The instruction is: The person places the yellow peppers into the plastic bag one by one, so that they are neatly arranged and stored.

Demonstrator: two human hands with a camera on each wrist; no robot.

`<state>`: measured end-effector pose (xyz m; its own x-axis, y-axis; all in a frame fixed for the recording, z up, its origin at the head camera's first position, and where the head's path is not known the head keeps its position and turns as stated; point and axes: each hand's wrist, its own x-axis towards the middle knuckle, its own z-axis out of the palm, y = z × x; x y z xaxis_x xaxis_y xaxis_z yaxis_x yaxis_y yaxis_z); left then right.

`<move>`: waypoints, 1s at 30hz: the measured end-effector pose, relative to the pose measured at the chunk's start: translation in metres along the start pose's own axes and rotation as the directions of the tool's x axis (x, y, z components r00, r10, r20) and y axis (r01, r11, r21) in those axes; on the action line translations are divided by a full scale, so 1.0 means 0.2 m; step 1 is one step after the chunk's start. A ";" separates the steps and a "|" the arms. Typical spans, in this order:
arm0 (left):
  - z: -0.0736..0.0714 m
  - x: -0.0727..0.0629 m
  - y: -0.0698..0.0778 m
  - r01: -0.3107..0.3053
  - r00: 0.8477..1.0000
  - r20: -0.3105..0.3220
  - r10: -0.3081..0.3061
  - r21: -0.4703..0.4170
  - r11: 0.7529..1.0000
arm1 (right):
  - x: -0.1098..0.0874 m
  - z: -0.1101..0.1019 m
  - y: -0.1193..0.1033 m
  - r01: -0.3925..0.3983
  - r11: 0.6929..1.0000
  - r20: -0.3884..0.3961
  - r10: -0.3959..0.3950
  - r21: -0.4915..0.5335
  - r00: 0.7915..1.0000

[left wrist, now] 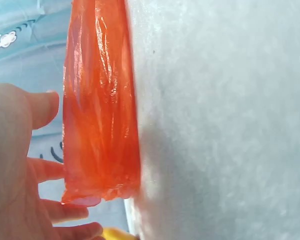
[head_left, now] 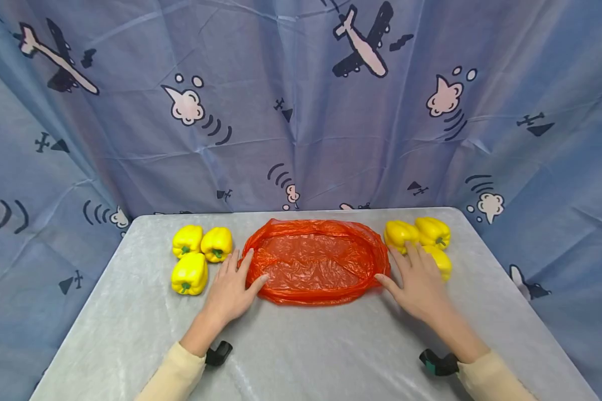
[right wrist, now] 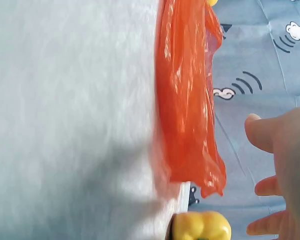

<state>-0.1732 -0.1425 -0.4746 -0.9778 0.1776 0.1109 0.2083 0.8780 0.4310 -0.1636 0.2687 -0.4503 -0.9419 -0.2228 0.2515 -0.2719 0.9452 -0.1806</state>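
A red plastic bag (head_left: 311, 262) stands on the table with its mouth spread into a wide oval, its thin crinkled sides upright. At its left end is my left hand (head_left: 233, 289), fingers extended and thumb beside the rim; whether it touches the film I cannot tell. My right hand (head_left: 418, 284), slightly blurred, reaches over the bag's right end with fingers spread and nothing in them. In the right wrist view a gap shows between that thumb and the bag (right wrist: 187, 100). Behind the right hand, yellow bell peppers (head_left: 433, 231) are partly covered.
Three yellow bell peppers (head_left: 189, 274) sit in a cluster left of the bag, and three more (head_left: 400, 231) to its right. A pale grey cloth covers the table (head_left: 321, 351). Behind it hangs a blue curtain (head_left: 251, 111) printed with airplanes.
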 end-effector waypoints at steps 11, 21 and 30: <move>0.02 0.05 -0.05 0.080 0.997 0.035 -0.073 -0.253 0.964 | 0.00 -0.07 0.12 -0.022 1.000 -0.062 0.022 0.004 0.998; 0.02 0.11 -0.08 0.156 0.988 0.063 -0.143 -0.423 0.893 | 0.00 -0.12 0.23 -0.112 0.992 -0.002 0.112 0.064 0.994; 0.03 0.13 -0.08 0.146 0.989 0.074 -0.126 -0.453 0.879 | 0.00 -0.14 0.31 -0.260 0.955 0.098 0.248 0.139 0.964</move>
<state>-0.2020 -0.1502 -0.4837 -0.9952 0.0976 -0.0106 0.0500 0.5964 0.8011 -0.1743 0.3334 -0.4343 -0.9945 -0.0033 0.1043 -0.0418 0.9282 -0.3697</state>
